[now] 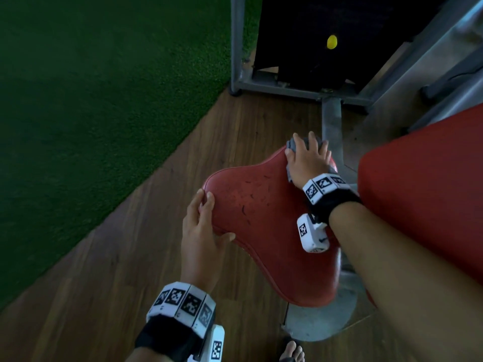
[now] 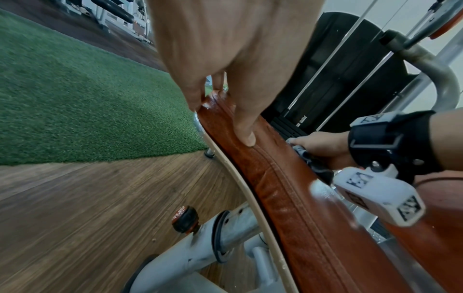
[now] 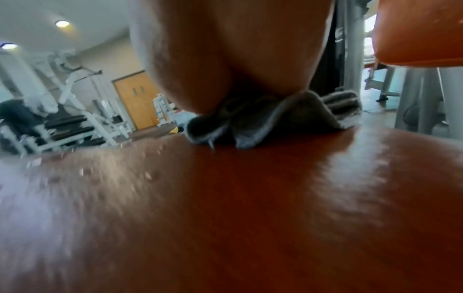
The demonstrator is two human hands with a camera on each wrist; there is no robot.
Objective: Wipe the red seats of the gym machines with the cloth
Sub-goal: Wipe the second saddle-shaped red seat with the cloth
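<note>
The red seat point(image 1: 261, 218) fills the middle of the head view, its leather scuffed and cracked. My left hand point(image 1: 206, 223) grips its left edge, fingers curled round the rim and thumb lying on top. In the left wrist view the thumb point(image 2: 244, 136) presses the seat's side seam point(image 2: 288, 188). My right hand point(image 1: 307, 158) is at the seat's far narrow end, spread fingers curved over a bunched grey cloth point(image 1: 304, 141) and pressing it down. The right wrist view shows the cloth point(image 3: 250, 123) wadded under my palm point(image 3: 238, 49) on the glossy seat point(image 3: 250, 198).
A second red pad point(image 1: 423, 192) stands close on the right. The machine's grey frame point(image 1: 332, 121) and black weight stack point(image 1: 300, 35) with a yellow pin point(image 1: 332, 41) lie beyond the seat. Wooden floor point(image 1: 117, 283) and green turf point(image 1: 91, 100) are to the left. My sandalled foot point(image 1: 291, 348) is by the base plate point(image 1: 321, 320).
</note>
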